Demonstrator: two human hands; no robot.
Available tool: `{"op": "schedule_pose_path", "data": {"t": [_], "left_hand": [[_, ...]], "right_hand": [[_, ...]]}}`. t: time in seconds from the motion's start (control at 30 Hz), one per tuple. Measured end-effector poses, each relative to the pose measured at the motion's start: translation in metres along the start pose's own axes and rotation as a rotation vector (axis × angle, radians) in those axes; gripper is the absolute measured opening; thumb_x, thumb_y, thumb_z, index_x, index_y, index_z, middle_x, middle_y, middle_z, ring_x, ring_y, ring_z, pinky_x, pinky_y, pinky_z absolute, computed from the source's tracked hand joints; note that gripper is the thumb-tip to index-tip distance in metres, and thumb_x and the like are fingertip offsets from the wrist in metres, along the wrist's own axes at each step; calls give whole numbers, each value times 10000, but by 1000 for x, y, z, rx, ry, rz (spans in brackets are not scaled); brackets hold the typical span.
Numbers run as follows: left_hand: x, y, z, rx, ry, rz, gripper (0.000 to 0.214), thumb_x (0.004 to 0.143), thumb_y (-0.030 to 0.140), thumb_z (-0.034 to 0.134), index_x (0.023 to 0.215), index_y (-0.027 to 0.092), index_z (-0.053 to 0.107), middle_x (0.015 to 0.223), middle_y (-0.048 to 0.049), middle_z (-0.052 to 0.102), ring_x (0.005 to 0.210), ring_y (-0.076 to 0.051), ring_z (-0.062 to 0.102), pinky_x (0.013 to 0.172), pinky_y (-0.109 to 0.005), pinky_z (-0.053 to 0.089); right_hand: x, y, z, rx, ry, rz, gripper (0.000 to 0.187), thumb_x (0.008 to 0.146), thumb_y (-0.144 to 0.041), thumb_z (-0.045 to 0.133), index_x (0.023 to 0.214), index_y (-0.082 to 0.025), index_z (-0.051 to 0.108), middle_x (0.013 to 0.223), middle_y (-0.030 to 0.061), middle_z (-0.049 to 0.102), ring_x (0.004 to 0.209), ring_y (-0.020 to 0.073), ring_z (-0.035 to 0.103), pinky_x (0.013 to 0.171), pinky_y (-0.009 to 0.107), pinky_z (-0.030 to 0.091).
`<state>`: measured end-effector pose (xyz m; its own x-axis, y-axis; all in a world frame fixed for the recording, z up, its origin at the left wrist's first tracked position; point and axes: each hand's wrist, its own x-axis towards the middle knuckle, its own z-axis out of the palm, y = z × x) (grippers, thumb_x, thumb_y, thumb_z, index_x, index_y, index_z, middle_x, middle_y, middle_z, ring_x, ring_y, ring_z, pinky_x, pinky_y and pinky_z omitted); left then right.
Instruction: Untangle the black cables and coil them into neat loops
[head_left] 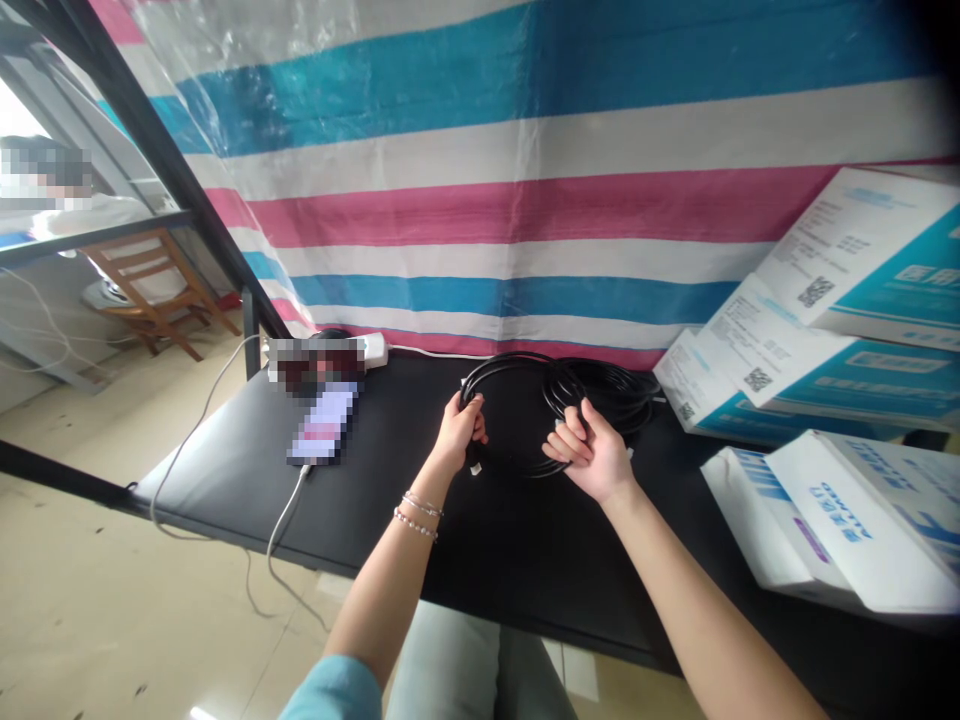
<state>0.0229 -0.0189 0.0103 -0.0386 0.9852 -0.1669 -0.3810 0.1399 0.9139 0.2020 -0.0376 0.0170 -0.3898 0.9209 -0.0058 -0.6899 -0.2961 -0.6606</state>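
Left hand [459, 430] closed around black cable [525, 415] near its loose plug end | right hand [592, 455] palm-up, fingers curled on the coil's near loops | coil lies on black bench [247, 470] between both hands | judgement: keep loops even, feed slack gradually to avoid tangles | phone [322, 428] left of left hand, boxes [825, 300] right.
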Motion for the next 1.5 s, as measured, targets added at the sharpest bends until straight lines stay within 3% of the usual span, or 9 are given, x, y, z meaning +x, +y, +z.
{"op": "schedule_pose_path", "data": {"t": [0.57, 0.8, 1.03, 1.33, 1.5], "left_hand": [[0, 4, -3, -128, -84, -87, 211, 678, 260, 632, 820, 166, 507, 422, 84, 387, 356, -39, 319, 419, -197, 354], [1, 0, -2, -76, -65, -29, 185, 712, 295, 602, 758, 159, 485, 401, 95, 356, 321, -34, 279, 384, -193, 297], [0, 2, 1, -97, -53, -79, 245, 671, 290, 646, 733, 177, 437, 393, 130, 243, 319, -21, 218, 366, -171, 240], [-3, 7, -2, -180, -170, -92, 253, 649, 248, 646, 720, 181, 412, 428, 128, 204, 344, -14, 199, 380, -166, 229], [-1, 6, -1, -127, -99, -102, 268, 644, 261, 647, 707, 187, 397, 418, 132, 206, 332, -12, 186, 365, -167, 205]], "right_hand": [[0, -4, 0, 34, 47, -1, 451, 866, -391, 457, 477, -179, 371, 343, -89, 144, 361, 60, 68, 379, 185, 261], [0, -3, 3, -24, 53, 10, 464, 851, -407, 488, 475, -182, 335, 342, -89, 138, 351, 58, 68, 366, 195, 252], [1, -1, 2, -22, 74, 11, 461, 852, -412, 481, 473, -182, 353, 333, -92, 149, 344, 53, 76, 362, 189, 241], [2, -1, -1, -5, 85, 0, 448, 841, -440, 495, 496, -183, 372, 334, -97, 156, 336, 47, 97, 366, 182, 257], [2, 1, 0, -8, 97, 1, 435, 841, -431, 496, 498, -180, 402, 330, -95, 168, 338, 47, 96, 368, 185, 250]]}}
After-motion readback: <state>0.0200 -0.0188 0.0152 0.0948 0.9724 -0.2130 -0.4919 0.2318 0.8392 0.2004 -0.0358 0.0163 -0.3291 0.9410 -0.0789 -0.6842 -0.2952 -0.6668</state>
